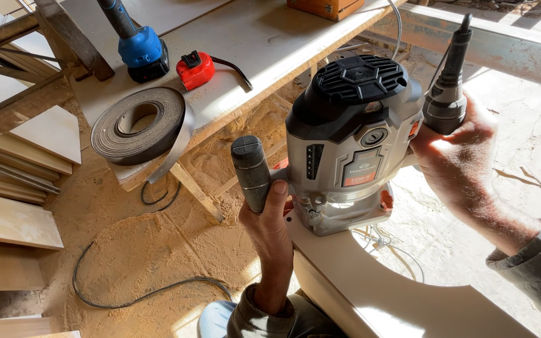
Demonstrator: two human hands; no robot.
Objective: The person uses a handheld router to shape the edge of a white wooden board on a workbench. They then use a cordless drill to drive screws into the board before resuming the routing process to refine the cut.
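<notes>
While the router (352,144) sits on the curved edge of a pale board (370,281), the left hand (270,225) is closed round its left handle (252,172) and the right hand (458,156) grips its right handle (447,94). Behind the router stands a bench (264,44). On it, left of the router, lie a roll of edge banding (138,122), a red tape measure (195,69) and a blue tool (142,50).

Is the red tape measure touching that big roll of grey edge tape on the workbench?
Apart. The head view shows a strip of bare bench between the red tape measure and the grey roll; neither overlaps the other.
</notes>
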